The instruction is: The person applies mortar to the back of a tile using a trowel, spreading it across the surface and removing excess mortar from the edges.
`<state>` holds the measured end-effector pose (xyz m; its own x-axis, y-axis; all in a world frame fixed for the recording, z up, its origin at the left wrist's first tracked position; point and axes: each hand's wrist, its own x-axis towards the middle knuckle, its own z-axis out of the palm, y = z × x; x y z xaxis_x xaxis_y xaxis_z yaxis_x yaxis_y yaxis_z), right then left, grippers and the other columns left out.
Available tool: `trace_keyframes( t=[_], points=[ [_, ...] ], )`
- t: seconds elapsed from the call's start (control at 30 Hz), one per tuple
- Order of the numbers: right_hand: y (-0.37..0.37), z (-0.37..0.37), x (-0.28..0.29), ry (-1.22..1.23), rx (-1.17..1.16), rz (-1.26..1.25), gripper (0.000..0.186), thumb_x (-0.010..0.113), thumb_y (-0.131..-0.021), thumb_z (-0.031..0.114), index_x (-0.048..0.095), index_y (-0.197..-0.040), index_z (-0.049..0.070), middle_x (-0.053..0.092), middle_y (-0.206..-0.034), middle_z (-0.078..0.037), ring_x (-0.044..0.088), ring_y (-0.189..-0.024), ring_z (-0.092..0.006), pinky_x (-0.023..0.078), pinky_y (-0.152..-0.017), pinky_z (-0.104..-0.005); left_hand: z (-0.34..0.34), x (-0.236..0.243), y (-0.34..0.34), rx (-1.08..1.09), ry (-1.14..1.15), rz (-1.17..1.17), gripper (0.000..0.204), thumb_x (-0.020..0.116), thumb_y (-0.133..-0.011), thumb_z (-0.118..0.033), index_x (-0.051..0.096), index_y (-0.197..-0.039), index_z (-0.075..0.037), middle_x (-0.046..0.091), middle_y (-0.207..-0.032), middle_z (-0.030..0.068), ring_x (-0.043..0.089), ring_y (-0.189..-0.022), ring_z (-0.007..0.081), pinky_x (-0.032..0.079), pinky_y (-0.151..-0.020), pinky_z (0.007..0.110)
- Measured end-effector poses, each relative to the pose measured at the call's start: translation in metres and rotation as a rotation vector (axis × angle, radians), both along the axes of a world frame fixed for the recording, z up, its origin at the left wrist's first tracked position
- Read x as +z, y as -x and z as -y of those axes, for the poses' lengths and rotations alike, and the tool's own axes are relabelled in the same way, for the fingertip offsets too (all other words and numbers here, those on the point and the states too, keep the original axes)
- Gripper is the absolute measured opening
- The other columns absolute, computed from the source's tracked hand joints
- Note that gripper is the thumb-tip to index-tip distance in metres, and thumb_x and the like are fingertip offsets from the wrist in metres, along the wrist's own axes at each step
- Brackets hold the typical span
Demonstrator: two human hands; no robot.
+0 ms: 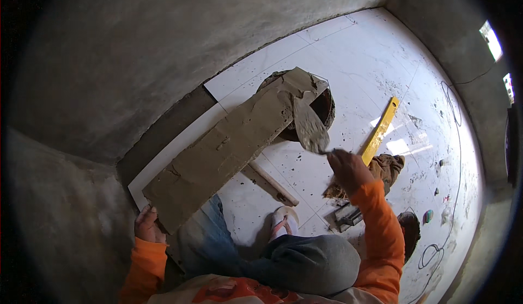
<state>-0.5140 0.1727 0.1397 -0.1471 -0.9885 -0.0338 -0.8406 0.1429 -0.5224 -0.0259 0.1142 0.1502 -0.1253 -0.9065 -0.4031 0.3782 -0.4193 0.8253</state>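
A long, narrow tile (218, 146) slants across the middle, its upper face coated in wet grey mortar. My left hand (149, 226) grips its near left corner, the fingers partly hidden by the edge. The far end lies over a round bucket (328, 109), which shows dark, mortar-smeared walls beneath it. Closed round a handle, my right hand (347, 169) holds a trowel (311, 128) whose mortar-covered blade touches the coating near that far end.
A bare strip (171, 127) runs between the wall and the white tiled floor (348, 48). To the right lie a yellow level (381, 129), a brown cloth (389, 169), a dark metal tool (347, 217) and a cable (460, 195). A wooden handle (275, 184) lies near my sandalled foot (285, 220).
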Motion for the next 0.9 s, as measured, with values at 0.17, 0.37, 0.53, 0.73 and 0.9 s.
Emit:
trace_keyframes(
  t=[0.17, 0.37, 0.53, 0.73, 0.9],
  points=[
    [-0.012, -0.054, 0.079, -0.216, -0.073, 0.113, 0.028, 0.043, -0.092, 0.023, 0.055, -0.092, -0.002, 0.058, -0.079, -0.018, 0.056, -0.075, -0.0364, 0.045, -0.066, -0.0383, 0.003, -0.002, 0.008, -0.039, 0.004, -0.008, 0.038, 0.054, -0.084, -0.016, 0.05, -0.115, 0.004, 0.054, -0.114, 0.0122, 0.052, -0.106, 0.0236, 0.041, -0.092, 0.035],
    [-0.05, 0.025, 0.049, 0.056, -0.355, 0.43, 0.033, 0.048, -0.092, 0.03, 0.057, -0.105, 0.0, 0.059, -0.066, -0.014, 0.059, -0.055, -0.0187, 0.046, -0.053, -0.0353, 0.0, -0.005, 0.01, -0.001, -0.032, 0.018, 0.037, 0.052, -0.085, -0.016, 0.049, -0.116, 0.004, 0.054, -0.114, 0.0122, 0.052, -0.105, 0.0232, 0.041, -0.092, 0.035],
    [-0.052, 0.027, -0.01, 0.301, 0.014, 0.092, 0.027, 0.049, -0.09, 0.023, 0.056, -0.1, -0.001, 0.059, -0.069, -0.022, 0.059, -0.065, -0.0385, 0.046, -0.057, -0.0393, 0.001, -0.001, 0.013, 0.067, -0.093, -0.002, 0.035, 0.051, -0.086, -0.016, 0.049, -0.116, 0.002, 0.055, -0.113, 0.0101, 0.053, -0.104, 0.0216, 0.042, -0.09, 0.035],
    [-0.056, -0.068, 0.015, -0.129, -0.033, 0.233, 0.021, 0.052, -0.086, 0.017, 0.056, -0.097, -0.001, 0.06, -0.079, -0.024, 0.058, -0.076, -0.0421, 0.047, -0.064, -0.0419, 0.002, 0.004, 0.008, 0.038, -0.038, -0.018, 0.032, 0.052, -0.085, -0.013, 0.051, -0.114, 0.001, 0.056, -0.108, 0.0094, 0.054, -0.101, 0.0212, 0.044, -0.088, 0.035],
    [-0.06, -0.08, 0.028, -0.161, -0.046, 0.234, 0.024, 0.055, -0.085, 0.016, 0.057, -0.1, -0.002, 0.061, -0.082, -0.023, 0.061, -0.078, -0.0387, 0.047, -0.067, -0.0395, -0.001, -0.01, 0.013, 0.093, -0.043, -0.045, 0.029, 0.052, -0.084, -0.011, 0.053, -0.111, 0.001, 0.057, -0.106, 0.0094, 0.056, -0.098, 0.0209, 0.044, -0.087, 0.033]
  ],
)
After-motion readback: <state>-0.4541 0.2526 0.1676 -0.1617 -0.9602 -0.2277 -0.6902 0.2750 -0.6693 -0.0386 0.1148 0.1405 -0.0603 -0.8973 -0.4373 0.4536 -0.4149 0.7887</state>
